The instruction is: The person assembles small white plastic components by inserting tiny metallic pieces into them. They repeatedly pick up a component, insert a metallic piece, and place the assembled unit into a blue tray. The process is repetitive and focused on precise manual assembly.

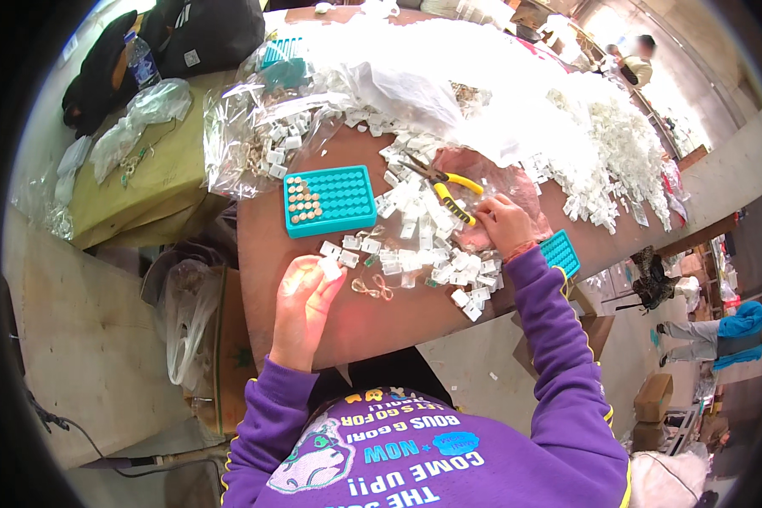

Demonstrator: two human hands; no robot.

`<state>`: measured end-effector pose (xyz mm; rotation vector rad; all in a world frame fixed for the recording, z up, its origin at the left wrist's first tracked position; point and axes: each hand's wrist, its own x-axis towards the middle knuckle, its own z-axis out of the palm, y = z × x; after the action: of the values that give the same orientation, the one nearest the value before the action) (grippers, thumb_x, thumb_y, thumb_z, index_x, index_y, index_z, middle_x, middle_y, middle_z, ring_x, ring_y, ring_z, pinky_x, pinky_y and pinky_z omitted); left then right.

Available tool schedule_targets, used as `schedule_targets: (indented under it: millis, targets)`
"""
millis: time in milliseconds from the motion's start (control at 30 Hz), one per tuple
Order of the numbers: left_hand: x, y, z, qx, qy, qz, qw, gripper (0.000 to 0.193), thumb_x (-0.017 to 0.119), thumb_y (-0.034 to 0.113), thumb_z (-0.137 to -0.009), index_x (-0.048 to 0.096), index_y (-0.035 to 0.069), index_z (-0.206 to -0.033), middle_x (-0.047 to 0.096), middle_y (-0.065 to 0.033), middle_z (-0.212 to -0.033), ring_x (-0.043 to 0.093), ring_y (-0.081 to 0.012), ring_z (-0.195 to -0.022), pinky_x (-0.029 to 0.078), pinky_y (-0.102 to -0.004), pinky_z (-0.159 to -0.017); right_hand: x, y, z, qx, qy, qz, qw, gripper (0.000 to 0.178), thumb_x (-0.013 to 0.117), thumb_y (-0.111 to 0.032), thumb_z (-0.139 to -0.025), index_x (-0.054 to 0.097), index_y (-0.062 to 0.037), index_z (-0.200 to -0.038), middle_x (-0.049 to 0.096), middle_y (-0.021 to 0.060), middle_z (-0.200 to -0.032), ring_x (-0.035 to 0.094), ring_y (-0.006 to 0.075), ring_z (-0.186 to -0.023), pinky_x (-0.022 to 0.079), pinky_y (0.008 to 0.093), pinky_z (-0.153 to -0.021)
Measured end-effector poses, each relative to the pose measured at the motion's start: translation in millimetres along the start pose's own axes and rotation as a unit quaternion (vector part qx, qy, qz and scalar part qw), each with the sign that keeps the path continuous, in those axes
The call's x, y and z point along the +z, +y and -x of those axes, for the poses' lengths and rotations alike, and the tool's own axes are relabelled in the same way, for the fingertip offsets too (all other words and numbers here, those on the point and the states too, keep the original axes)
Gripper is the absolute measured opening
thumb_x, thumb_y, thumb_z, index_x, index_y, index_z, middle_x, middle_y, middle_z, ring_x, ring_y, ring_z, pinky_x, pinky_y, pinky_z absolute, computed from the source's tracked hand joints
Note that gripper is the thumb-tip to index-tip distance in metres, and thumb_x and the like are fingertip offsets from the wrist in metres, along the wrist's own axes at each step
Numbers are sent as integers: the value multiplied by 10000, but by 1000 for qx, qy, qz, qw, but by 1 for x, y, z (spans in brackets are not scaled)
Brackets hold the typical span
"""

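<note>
Left hand (300, 296), palm up, pinches a small white piece (331, 268) between thumb and fingertips; the piece is held on the person's side of the teal tray, its detail lost in glare. Right hand (505, 222) rests with fingers bent close together at the handle ends of the pliers (439, 177); cannot tell whether it grips them.

Layout, left to right: clear plastic bag (229, 135) at the left edge of the brown surface (364, 330). Teal tray (334, 226) with rows of pockets, round beige pieces (306, 206) in its left part only. Loops of thin cord (372, 289) near the left hand. Loose white parts (411, 216) scattered between the hands. Pliers tilted, jaws toward upper left, yellow-and-black handles toward the right hand. Pink sheet (516, 188) just beyond that hand. Second teal tray (560, 254) just beside the right sleeve
</note>
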<state>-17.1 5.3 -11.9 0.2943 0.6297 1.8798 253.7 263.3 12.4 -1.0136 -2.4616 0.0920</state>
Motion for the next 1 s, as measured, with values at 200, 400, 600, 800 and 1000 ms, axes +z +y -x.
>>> schedule_targets:
  millis: [200,400,600,800,1000]
  targets:
    - [-1,0,-3,-5,-24,13,1000,176,568,75,-946,547,44,-1118,653,-128,-1065,650,-241,-1012,506,-392,-969,-3,9,1,210,20,-265,941,96,672,-106,-858,662,-22,-905,665,59,-786,612,127,-594,483,255,-541]
    - [1,0,-2,-11,-5,4,1000,188,560,104,-958,523,36,-1129,653,-108,-1034,655,-217,-977,513,-378,-948,-18,7,3,368,-29,-541,756,73,656,-83,-889,626,-30,-930,671,42,-815,694,151,-741,577,251,-645]
    - [0,1,-1,-17,-18,29,999,184,565,115,-960,513,40,-1120,656,-105,-1020,658,-213,-944,523,-371,-929,-26,-2,3,332,10,-563,757,143,686,-3,-831,622,0,-959,676,69,-839,679,140,-730,568,240,-642]
    - [-1,1,-1,-21,-10,29,999,181,561,103,-960,513,38,-1122,655,-113,-1013,656,-211,-946,531,-372,-918,-25,-10,3,308,33,-466,829,98,714,-18,-788,669,-15,-876,666,27,-765,583,51,-630,471,189,-551]
    - [0,1,0,-26,-10,36,999,179,559,97,-960,513,40,-1124,652,-117,-1010,655,-209,-942,533,-369,-907,-29,-11,4,307,17,-424,852,83,719,-59,-808,689,-27,-878,664,-1,-750,547,28,-601,425,177,-526]
